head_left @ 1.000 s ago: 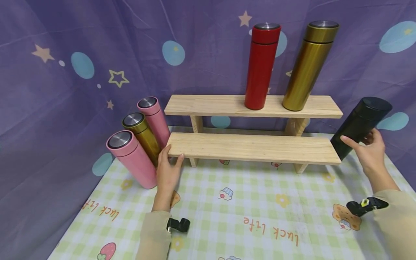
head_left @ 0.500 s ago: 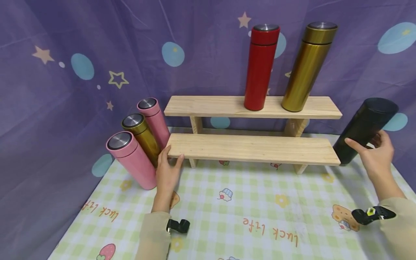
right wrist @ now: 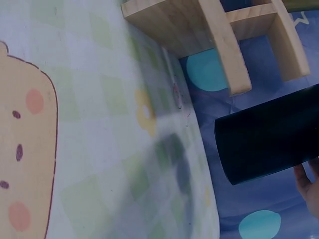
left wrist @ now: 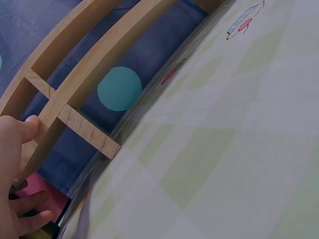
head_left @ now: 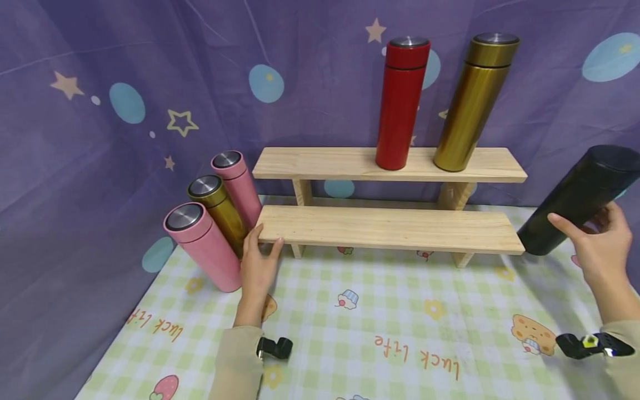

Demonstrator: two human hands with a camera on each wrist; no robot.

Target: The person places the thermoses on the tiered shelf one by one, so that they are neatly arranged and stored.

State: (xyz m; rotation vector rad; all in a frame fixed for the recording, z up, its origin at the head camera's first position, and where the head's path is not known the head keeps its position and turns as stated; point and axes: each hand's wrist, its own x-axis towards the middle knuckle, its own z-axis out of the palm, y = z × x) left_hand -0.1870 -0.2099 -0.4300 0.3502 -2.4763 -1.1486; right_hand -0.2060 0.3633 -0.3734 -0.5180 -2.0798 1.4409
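At the far right of the head view, my right hand (head_left: 606, 247) grips a black thermos bottle (head_left: 575, 197) around its side, thumb toward the rack. The bottle leans with its lid to the right; in the right wrist view its base (right wrist: 224, 152) hangs above the cloth, beside the rack's end. My left hand (head_left: 258, 269) holds the left front corner of the two-tier wooden shelf rack (head_left: 390, 226). Its thumb (left wrist: 31, 127) lies on the lower board's front edge, with the other fingers around the end.
On the upper board (head_left: 320, 161) stand a red thermos (head_left: 404, 105) and a gold thermos (head_left: 475, 105). Left of the rack are a large pink thermos (head_left: 207, 250), a shorter gold thermos (head_left: 222, 214) and another pink thermos (head_left: 240, 186). A checked cloth (head_left: 310, 333) covers the table.
My right hand has carried the black thermos to the right, away from the rack's end. The left hand has stayed at the rack's corner.
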